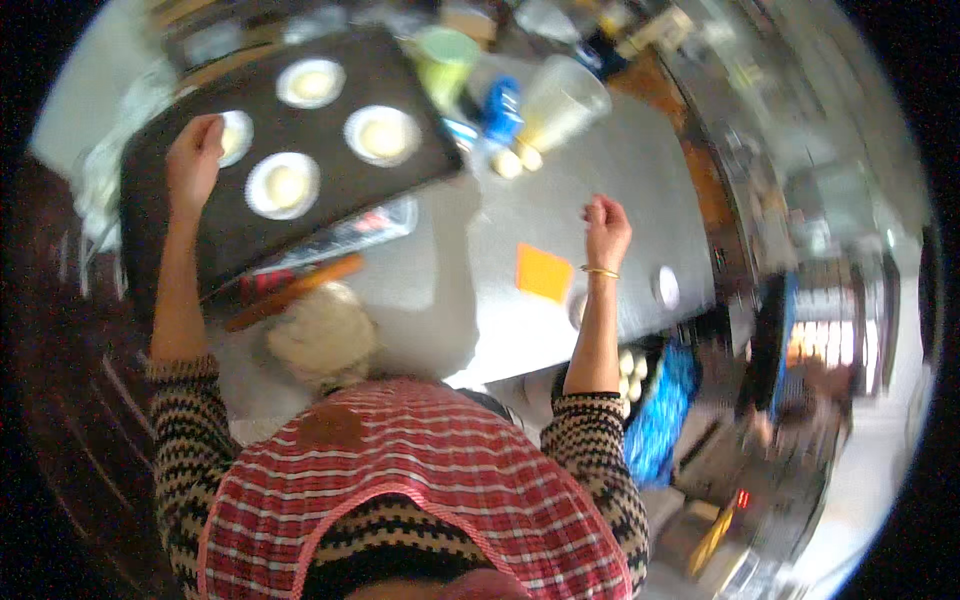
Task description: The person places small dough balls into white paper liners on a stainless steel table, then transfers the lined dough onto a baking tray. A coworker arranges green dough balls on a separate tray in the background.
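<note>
My left hand (pixel 195 154) is at the left of a dark baking tray, its fingertips at a white paper cup (pixel 238 139) that holds pale dough; whether it grips the cup cannot be told. Other such cups with round dough pieces (pixel 286 187) lie on the tray (pixel 330 142). Over the metal table (pixel 510 217), my right hand (pixel 606 221) has its fingers curled, and no object shows in it. An orange dough scraper (pixel 544 271) lies to the left of my right wrist. Two pale dough balls (pixel 507 163) rest further back on the table.
A large dough mass (pixel 322 330) and a wooden rolling pin (pixel 296 292) lie near my body. A clear pitcher (pixel 566 101), a blue package (pixel 502 111) and a green container (pixel 448 60) stand at the back. Below the table's right side are more dough balls (pixel 634 371) and blue plastic (pixel 664 420).
</note>
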Action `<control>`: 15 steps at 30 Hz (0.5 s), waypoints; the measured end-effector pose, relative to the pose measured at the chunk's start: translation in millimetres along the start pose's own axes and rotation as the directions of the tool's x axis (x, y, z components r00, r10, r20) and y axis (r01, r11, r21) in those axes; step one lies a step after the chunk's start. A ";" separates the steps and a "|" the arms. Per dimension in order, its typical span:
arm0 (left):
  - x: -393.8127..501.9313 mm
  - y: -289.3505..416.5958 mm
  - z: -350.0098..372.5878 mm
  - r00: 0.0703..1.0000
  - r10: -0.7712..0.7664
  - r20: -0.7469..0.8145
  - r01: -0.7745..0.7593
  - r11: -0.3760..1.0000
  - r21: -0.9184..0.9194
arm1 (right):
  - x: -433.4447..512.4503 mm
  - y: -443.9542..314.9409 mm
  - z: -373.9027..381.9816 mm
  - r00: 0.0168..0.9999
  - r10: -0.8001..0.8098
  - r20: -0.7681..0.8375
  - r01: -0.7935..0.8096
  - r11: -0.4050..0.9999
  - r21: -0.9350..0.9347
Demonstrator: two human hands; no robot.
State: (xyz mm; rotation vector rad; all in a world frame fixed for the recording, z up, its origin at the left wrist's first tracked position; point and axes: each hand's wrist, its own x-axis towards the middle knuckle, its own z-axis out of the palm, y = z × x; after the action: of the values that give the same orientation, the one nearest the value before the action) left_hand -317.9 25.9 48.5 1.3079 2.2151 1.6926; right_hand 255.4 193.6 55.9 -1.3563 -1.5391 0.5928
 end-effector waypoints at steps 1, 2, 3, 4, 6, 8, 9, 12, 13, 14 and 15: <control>-26.7 31.7 16.9 0.991 -0.067 0.115 0.076 0.994 -0.075 | -9.5 38.0 -54.5 0.986 0.043 -0.163 -0.063 0.991 -0.121; -61.1 61.3 43.5 0.959 -0.022 0.281 0.103 0.955 -0.277 | -27.6 77.5 -100.6 0.963 0.043 -0.266 -0.100 0.974 -0.205; -96.1 88.2 73.5 0.906 0.151 0.395 0.071 0.866 -0.495 | -51.2 116.1 -143.0 0.914 0.105 -0.393 -0.228 0.932 -0.282; -125.2 110.1 104.1 0.806 0.103 0.583 0.143 0.922 -0.361 | -75.7 153.6 -172.7 0.932 0.091 -0.351 -0.242 0.876 -0.417; -187.9 148.3 177.3 0.501 0.084 0.861 0.182 0.963 -0.201 | -119.7 216.2 -210.6 0.930 0.157 -0.332 -0.322 0.786 -0.529; -244.6 181.0 262.5 0.246 0.034 0.969 0.245 0.965 -0.096 | -139.8 263.2 -217.6 0.940 0.180 -0.290 -0.308 0.815 -0.491; -274.1 191.6 302.7 0.212 0.067 0.975 0.269 0.955 -0.124 | -149.5 280.2 -210.4 0.921 0.274 -0.278 -0.378 0.807 -0.455; -332.2 226.7 422.2 0.176 0.016 0.984 0.124 0.992 -0.039 | -142.8 288.7 -188.3 0.861 0.486 -0.153 -0.505 0.776 -0.377; -352.9 235.2 454.6 0.191 -0.075 0.979 0.121 0.991 0.053 | -142.7 286.4 -179.6 0.863 0.467 -0.190 -0.503 0.766 -0.401; -374.4 239.1 479.4 0.325 0.002 0.946 -0.003 1.000 -0.001 | -142.6 283.6 -174.9 0.891 0.398 -0.218 -0.454 0.794 -0.404; -393.8 240.1 497.5 0.443 0.096 0.891 -0.154 0.988 -0.030 | -145.3 279.7 -171.5 0.901 0.367 -0.233 -0.431 0.820 -0.376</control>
State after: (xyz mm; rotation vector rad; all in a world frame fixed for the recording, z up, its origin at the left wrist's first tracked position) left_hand 325.8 160.6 -117.8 1.8163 1.4973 0.5890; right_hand 525.0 91.5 -157.8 -2.0433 -1.3032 0.4052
